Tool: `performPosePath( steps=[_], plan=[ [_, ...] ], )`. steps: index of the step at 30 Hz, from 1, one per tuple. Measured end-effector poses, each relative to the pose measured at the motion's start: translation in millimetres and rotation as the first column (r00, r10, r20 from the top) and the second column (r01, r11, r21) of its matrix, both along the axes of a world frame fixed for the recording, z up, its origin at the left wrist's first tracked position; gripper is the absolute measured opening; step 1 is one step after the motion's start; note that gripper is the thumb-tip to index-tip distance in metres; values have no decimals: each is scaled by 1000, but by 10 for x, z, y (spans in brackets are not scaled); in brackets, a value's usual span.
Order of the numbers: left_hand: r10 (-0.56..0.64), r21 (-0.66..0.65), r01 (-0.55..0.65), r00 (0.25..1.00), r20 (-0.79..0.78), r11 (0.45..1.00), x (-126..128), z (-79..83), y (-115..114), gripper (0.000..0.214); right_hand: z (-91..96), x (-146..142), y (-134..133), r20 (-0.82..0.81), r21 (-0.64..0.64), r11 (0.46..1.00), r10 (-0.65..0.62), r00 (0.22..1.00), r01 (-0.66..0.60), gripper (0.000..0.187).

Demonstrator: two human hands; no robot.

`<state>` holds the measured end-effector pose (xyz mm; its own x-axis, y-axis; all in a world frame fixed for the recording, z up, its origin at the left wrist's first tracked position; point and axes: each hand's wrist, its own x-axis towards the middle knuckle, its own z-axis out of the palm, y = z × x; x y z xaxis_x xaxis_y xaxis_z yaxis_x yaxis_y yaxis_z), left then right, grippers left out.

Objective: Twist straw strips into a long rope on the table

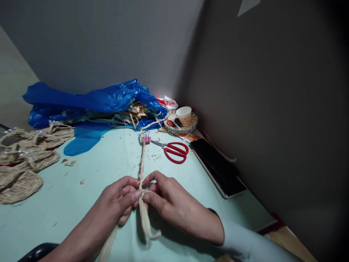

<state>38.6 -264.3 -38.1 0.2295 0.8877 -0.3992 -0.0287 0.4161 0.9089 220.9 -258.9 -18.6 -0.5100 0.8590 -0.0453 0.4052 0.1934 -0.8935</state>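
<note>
A braid of pale plant fibre (142,160) runs toward me over the table from a pink binder clip (146,139). At its near end, my left hand (124,198) pinches the strands between thumb and fingers. My right hand (163,194) is closed on a strand just across from it, thumb and forefinger almost meeting the left ones. One loose fibre bundle (145,220) hangs down between the hands with a curled tip. Another bundle (109,242) trails out below my left palm. Red-handled scissors (176,152) lie beside the clip.
Woven fibre sandals or soles (24,182) lie at the left. A blue plastic bag (89,102) holding dry fibre spans the back. A paper cup (184,115) stands on a patterned plate (191,126). A dark tablet or phone (218,165) rests at the right by the wall.
</note>
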Motion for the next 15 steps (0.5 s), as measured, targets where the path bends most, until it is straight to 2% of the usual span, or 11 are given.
performPosePath(
  steps=[2,4,8,10,12,15],
  plan=[
    [-21,-27,19,999,-46,999,14,27,-16,33,61,7,-20,122,110,994,-27,992,14,12],
    [-25,-27,23,996,-84,999,28,47,-30,30,102,5,-39,198,189,982,-50,979,12,18],
    [37,21,-35,991,-125,999,46,42,-43,23,119,-13,-74,167,282,956,30,985,-77,17],
    [74,-5,-75,991,-112,997,45,30,-50,23,98,-19,-88,166,346,927,91,982,-144,14],
    [112,-66,-115,993,-48,991,35,22,-62,26,56,-21,-92,232,434,869,149,961,-239,13],
    [123,-118,-118,992,38,986,10,16,-84,30,-38,-28,-77,396,580,706,193,898,-407,15]
  ],
)
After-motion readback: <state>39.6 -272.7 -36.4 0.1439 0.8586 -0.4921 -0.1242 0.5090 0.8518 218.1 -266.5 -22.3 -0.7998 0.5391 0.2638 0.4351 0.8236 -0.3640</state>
